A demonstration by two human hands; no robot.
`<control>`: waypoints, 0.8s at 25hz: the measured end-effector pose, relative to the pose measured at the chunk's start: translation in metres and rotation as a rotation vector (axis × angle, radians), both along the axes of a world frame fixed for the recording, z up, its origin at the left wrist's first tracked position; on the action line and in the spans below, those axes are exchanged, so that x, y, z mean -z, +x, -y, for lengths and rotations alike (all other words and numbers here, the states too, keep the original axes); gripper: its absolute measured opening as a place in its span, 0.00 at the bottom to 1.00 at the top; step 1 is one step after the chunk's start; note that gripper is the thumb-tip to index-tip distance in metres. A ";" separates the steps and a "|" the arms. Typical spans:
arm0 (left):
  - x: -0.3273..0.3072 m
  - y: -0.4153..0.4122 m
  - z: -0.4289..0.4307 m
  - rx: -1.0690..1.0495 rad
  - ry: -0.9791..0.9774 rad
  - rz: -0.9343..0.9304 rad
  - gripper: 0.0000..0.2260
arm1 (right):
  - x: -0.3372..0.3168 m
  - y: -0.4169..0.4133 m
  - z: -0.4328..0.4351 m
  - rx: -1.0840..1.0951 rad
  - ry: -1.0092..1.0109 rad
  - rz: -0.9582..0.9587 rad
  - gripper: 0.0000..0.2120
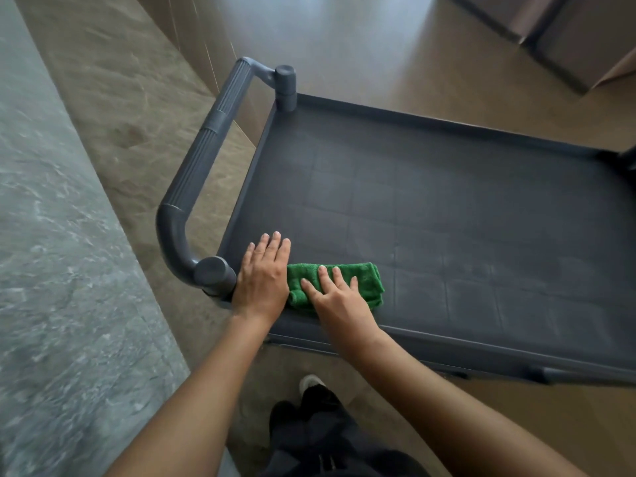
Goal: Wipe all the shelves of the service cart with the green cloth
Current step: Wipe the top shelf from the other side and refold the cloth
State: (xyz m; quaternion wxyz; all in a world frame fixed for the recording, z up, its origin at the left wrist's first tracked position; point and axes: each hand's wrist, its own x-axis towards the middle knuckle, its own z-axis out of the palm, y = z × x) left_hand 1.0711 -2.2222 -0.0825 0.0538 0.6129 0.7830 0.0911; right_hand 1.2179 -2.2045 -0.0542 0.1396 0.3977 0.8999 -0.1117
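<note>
wiping the top shelf (pixel 447 208) – right hand (pixel 339 297) lies flat, fingers straight, on the folded cloth (pixel 368 282); left hand (pixel 263 275), flat too, rests just beside. next – probably sweep away from both hands.

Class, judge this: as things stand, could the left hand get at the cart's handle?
Probably yes. The left hand lies flat on the top shelf at its corner, right beside the end post of the handle, and nothing stands between them.

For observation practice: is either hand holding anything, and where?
Nothing gripped: right hand presses flat on the middle of the green cloth; left hand rests beside.
</note>
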 end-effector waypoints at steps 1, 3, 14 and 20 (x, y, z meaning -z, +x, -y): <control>0.001 -0.001 0.000 -0.002 -0.001 0.001 0.24 | 0.002 -0.003 -0.009 0.000 0.017 -0.009 0.30; 0.003 -0.001 -0.001 -0.010 0.003 0.013 0.25 | 0.006 -0.011 -0.031 0.003 0.055 -0.024 0.30; -0.001 0.005 -0.001 -0.048 -0.014 -0.019 0.23 | -0.009 -0.060 -0.143 0.171 0.032 0.040 0.26; -0.003 0.008 0.001 -0.042 -0.038 -0.031 0.23 | -0.004 -0.027 -0.065 0.327 -0.036 0.039 0.27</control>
